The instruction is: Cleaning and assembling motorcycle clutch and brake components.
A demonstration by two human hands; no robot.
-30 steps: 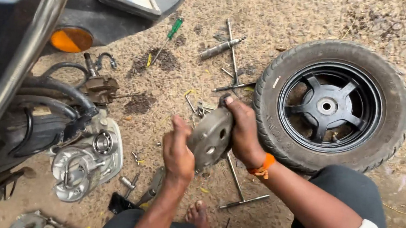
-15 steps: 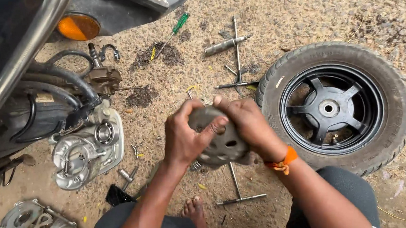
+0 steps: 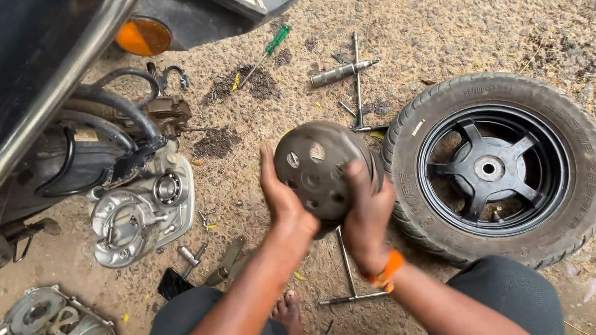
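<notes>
While both hands grip it, the round metal drum (image 3: 316, 169) sits between left hand (image 3: 282, 200) and right hand (image 3: 367, 213) fingers.

I see the round grey perforated metal clutch drum (image 3: 316, 168) between my left hand (image 3: 282, 198) and right hand (image 3: 368, 211). Right of my right hand lies the black spoked rubber-tyred wheel (image 3: 499, 167); left of my left hand sits the silver engine casing (image 3: 137, 211); beyond both, a green-handled screwdriver (image 3: 265, 53).

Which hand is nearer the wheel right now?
Right. The right hand grips the round drum beside the wheel; the left hand holds the drum's far side.
</notes>
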